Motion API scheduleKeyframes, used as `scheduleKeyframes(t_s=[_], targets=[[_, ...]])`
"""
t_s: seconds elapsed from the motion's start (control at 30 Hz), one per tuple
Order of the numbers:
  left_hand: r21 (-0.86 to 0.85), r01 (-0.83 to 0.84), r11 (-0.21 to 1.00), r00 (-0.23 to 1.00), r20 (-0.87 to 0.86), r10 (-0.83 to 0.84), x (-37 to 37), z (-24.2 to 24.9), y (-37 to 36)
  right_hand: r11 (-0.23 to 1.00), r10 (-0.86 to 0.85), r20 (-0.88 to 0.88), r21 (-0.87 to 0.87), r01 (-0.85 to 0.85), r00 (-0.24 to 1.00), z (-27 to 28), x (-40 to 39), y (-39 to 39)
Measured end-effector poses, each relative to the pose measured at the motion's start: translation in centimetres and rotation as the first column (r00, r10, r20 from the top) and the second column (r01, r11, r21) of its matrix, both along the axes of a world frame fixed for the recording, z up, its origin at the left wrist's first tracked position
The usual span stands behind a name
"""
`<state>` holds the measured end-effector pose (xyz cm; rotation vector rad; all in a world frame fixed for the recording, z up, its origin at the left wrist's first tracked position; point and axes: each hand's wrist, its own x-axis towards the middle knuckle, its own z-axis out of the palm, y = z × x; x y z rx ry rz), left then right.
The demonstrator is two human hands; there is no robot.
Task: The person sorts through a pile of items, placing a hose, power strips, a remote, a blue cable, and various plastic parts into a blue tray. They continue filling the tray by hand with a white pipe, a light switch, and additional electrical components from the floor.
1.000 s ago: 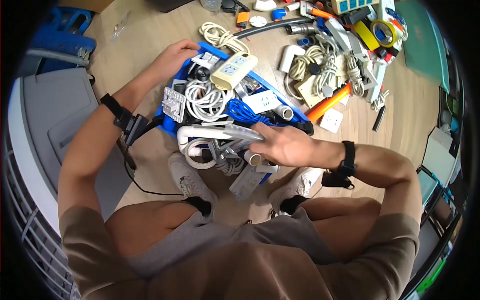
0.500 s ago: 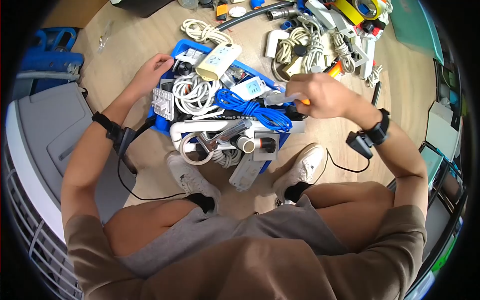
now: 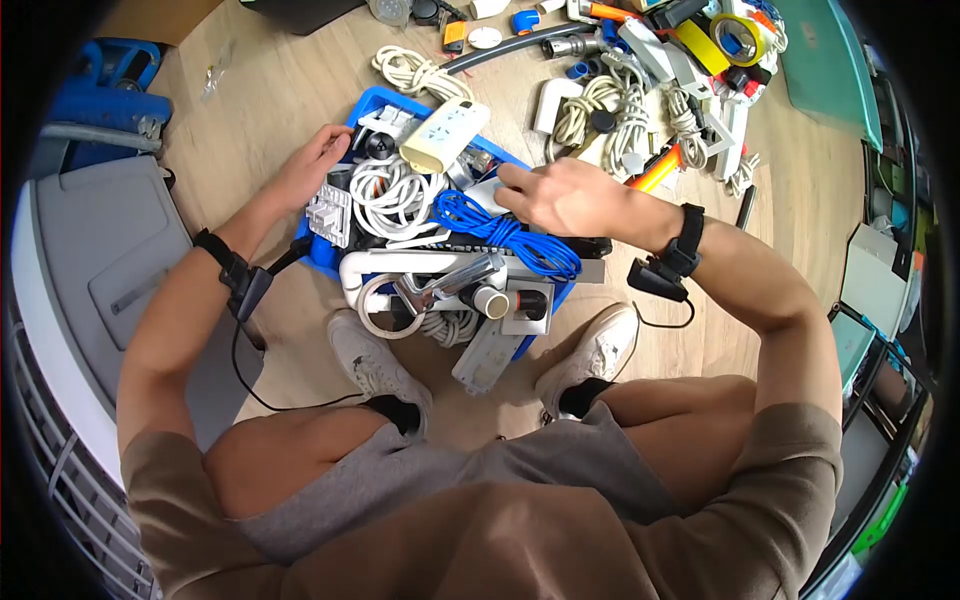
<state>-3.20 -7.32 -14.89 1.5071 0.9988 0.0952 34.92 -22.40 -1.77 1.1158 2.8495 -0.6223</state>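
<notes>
A blue plastic bin (image 3: 372, 98) on the floor between my feet is heaped with electrical parts. My left hand (image 3: 312, 168) holds its upper left rim, fingers curled at the edge. Over the right half of the bin is my right hand (image 3: 565, 197), its fingers bent and pinched; whatever is in them is hidden. Under those fingers lie a bundled blue cable (image 3: 515, 235) and a partly covered white piece. Other contents are a coiled white cable (image 3: 392, 205), a cream power strip (image 3: 445, 135), a white pipe (image 3: 400, 263) and a chrome fitting (image 3: 465, 280).
Beyond the bin, coiled beige cables (image 3: 628, 110), yellow tape (image 3: 738, 38) and a black hose (image 3: 510, 48) lie on the wooden floor. A grey box (image 3: 110, 250) stands at left. A teal bin (image 3: 825, 70) is at far right, with shelving below it.
My right hand has moved left and deeper over the bin, covering the white socket piece. The translucent, orange-tipped item it held is out of sight. My left hand stays at the rim.
</notes>
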Motion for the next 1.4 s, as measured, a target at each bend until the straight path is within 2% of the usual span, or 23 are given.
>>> scheduleKeyframes(t_s=[0.03, 0.1, 0.23, 0.3, 0.33, 0.37, 0.43, 0.5, 0.57, 0.6, 0.63, 0.7, 0.73, 0.77, 0.83, 0.9, 1.03, 1.1, 1.13, 1.17, 1.23, 1.33, 1.4], targets=[[-0.004, -0.001, 1.000, 1.000, 0.003, 0.001, -0.1, 0.0, -0.2, 0.994, 0.084, -0.027, 0.077, -0.081, 0.996, -0.3, -0.2, 0.1], [-0.013, 0.010, 1.000, 1.000, -0.012, -0.010, -0.3, 0.1, -0.4, 0.991, 0.121, 0.011, 0.063, -0.121, 0.993, -0.6, 0.0, 0.5], [0.025, 0.021, 0.999, 1.000, -0.023, -0.021, 0.0, 0.9, -0.7, 0.989, 0.148, -0.058, -0.003, -0.148, 0.987, -0.5, 0.0, 0.9], [-0.033, -0.010, 0.999, 1.000, 0.021, 0.010, 0.0, 0.8, -0.7, 0.966, 0.215, -0.049, -0.133, -0.220, 0.975, -0.5, -0.3, 1.0], [-0.038, -0.003, 0.999, 1.000, 0.021, 0.004, 0.0, 0.8, -0.7, 0.963, 0.248, -0.067, -0.090, -0.253, 0.967, -0.2, -0.4, 1.0], [-0.072, -0.017, 0.997, 0.999, 0.040, 0.020, 0.0, 0.8, -0.8, 0.964, 0.242, -0.068, -0.096, -0.248, 0.968, -0.4, -0.4, 0.8], [-0.104, -0.030, 0.994, 0.997, 0.061, 0.037, 0.1, 0.6, -0.8, 0.980, 0.146, -0.207, -0.101, -0.170, 0.967, -1.0, 0.0, 0.7], [-0.049, -0.013, 0.999, 0.999, 0.042, 0.015, -0.1, 0.5, -0.7, 0.977, 0.131, -0.178, -0.143, -0.158, 0.975, -1.2, 0.5, 0.4], [0.004, 0.001, 1.000, 1.000, 0.018, -0.001, -0.2, 0.2, -0.8, 0.972, 0.104, -0.280, -0.176, -0.158, 0.954, -0.7, 0.8, 0.1], [0.073, 0.005, 0.997, 1.000, 0.027, -0.007, -0.3, -0.5, -1.0, 0.973, 0.091, -0.268, -0.180, -0.142, 0.959, -0.7, 0.7, -0.1], [0.087, 0.026, 0.996, 1.000, -0.017, -0.024, -0.2, 0.1, -1.0, 0.983, 0.083, -0.255, -0.139, -0.121, 0.963, -0.5, 0.4, -0.2], [0.000, 0.009, 1.000, 0.999, 0.037, -0.009, 0.2, 1.0, -1.4, 0.999, -0.037, -0.318, -0.045, 0.024, 0.948, -1.8, -0.1, -0.4], [0.045, -0.001, 0.999, 0.999, 0.041, -0.001, 0.3, 1.0, -1.6, 0.994, -0.101, -0.250, -0.064, 0.087, 0.963, -1.9, -0.5, -0.1], [0.023, -0.018, 1.000, 0.997, 0.072, 0.016, 0.3, 0.4, -1.4, 0.996, -0.080, -0.245, -0.048, 0.070, 0.966, -2.0, -0.7, 0.4], [0.006, -0.032, 0.999, 0.998, 0.054, 0.032, 0.8, 0.7, -1.2, 0.994, -0.103, -0.092, -0.042, 0.099, 0.990, -2.1, -1.3, 1.6], [-0.017, -0.046, 0.999, 0.994, 0.097, 0.047, 1.2, 1.0, -0.7, 0.996, -0.082, -0.100, -0.025, 0.080, 0.992, -2.2, -2.0, 2.4], [-0.031, -0.062, 0.998, 0.989, 0.132, 0.065, 1.7, 1.8, -0.1, 0.982, -0.100, 0.066, -0.155, 0.109, 0.993, -0.4, -3.2, 4.8], [-0.024, -0.083, 0.996, 0.988, 0.133, 0.085, 1.9, 2.1, 0.0, 0.944, -0.128, 0.213, -0.272, 0.184, 0.969, 1.3, -3.3, 7.2], [-0.030, -0.074, 0.997, 0.990, 0.117, 0.076, 2.0, 2.2, 0.1, 0.944, -0.199, 0.118, -0.245, 0.222, 0.973, 0.8, -2.9, 7.9], [-0.037, -0.062, 0.997, 0.993, 0.100, 0.065, 2.1, 2.3, 0.0, 0.916, -0.172, 0.241, -0.318, 0.245, 0.955, 0.8, -2.8, 9.4], [-0.047, -0.071, 0.996, 0.993, 0.088, 0.075, 2.0, 1.5, 0.1, 0.914, -0.250, 0.283, -0.245, 0.322, 0.926, 0.4, -2.6, 11.9], [-0.041, -0.080, 0.996, 0.993, 0.082, 0.083, 2.2, 0.8, 0.3, 0.902, -0.418, 0.073, -0.089, 0.424, 0.905, -3.2, -1.6, 16.0], [-0.060, -0.090, 0.994, 0.986, 0.132, 0.097, 2.8, 1.0, 0.2, 0.899, -0.428, 0.128, -0.040, 0.436, 0.895, -4.9, -1.3, 18.7]])
